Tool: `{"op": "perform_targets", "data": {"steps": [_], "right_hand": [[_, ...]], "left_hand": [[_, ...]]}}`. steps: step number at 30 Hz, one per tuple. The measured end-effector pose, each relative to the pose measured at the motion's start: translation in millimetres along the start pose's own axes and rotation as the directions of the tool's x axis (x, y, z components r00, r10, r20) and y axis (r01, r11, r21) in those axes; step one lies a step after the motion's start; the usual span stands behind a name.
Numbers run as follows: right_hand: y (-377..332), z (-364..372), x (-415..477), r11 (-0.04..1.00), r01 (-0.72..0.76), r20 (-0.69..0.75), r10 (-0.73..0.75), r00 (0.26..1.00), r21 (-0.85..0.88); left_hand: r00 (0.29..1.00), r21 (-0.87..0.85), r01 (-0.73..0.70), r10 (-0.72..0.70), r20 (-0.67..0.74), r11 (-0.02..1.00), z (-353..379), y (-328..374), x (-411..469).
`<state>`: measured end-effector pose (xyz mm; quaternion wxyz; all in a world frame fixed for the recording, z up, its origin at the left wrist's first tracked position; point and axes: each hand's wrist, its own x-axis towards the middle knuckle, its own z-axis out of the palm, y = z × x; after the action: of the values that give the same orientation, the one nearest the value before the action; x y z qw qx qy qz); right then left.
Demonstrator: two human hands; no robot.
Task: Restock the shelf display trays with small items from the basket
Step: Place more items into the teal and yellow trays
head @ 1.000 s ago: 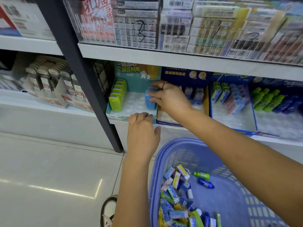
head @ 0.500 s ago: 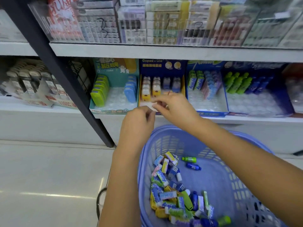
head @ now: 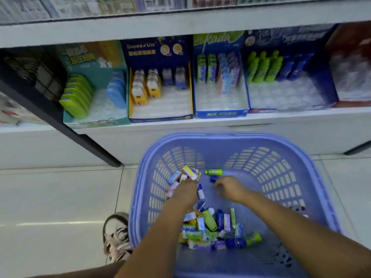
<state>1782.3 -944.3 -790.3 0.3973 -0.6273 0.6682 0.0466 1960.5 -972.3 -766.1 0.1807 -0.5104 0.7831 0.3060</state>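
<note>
A purple plastic basket point(head: 313, 177) stands on the floor below the shelf, with several small packs and tubes point(head: 210, 227) heaped in its near left part. My left hand point(head: 185, 194) reaches to a cluster of small packs point(head: 188, 172) at the basket's far left; its fingers are hidden among them. My right hand point(head: 230, 188) hovers inside the basket with fingers loosely curled, just short of a blue tube point(head: 213, 178) and a green tube point(head: 213, 172). On the shelf stand a teal tray point(head: 96, 122), a yellow-edged tray point(head: 160, 117), a blue tray point(head: 220, 113) and a dark blue tray point(head: 281, 110), each partly filled.
A black shelf post point(head: 60, 125) slants down to the floor left of the trays. A red-brown box point(head: 353, 63) sits at the far right of the shelf. My shoe point(head: 116, 235) is beside the basket on the pale tiled floor.
Both hands have come down from the shelf trays into the basket. The view has tilted down, so the basket fills more of the frame.
</note>
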Motion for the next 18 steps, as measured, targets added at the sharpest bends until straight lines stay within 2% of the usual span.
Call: {"op": "perform_targets", "data": {"steps": [4, 7, 12, 17, 18], "right_hand": [[-17, 24, 11, 0.995, 0.085, 0.123, -0.09, 0.988, 0.047], [-27, 42, 13, 0.992, 0.121, 0.12, -0.126, 0.985, 0.041], [-26, 53, 11, 0.984, 0.176, 0.108, -0.173, 0.979, -0.027], [-30, 39, 12, 0.968, 0.174, 0.235, -0.129, 0.963, -0.18], [-29, 32, 11, 0.967, 0.162, 0.244, -0.111, 0.963, -0.199]], "left_hand": [[0.998, 0.055, 0.049, -0.046, -0.053, 0.997, 15, -6, 12], [0.987, 0.087, 0.104, -0.092, -0.128, 0.991, 22, -5, 17], [0.97, -0.029, 0.13, -0.133, -0.204, 0.991, 29, -2, 25], [0.972, -0.122, 0.118, -0.14, -0.187, 0.985, 18, -6, 33], [0.971, -0.2, 0.131, -0.166, -0.17, 0.971, 14, -8, 34]]}}
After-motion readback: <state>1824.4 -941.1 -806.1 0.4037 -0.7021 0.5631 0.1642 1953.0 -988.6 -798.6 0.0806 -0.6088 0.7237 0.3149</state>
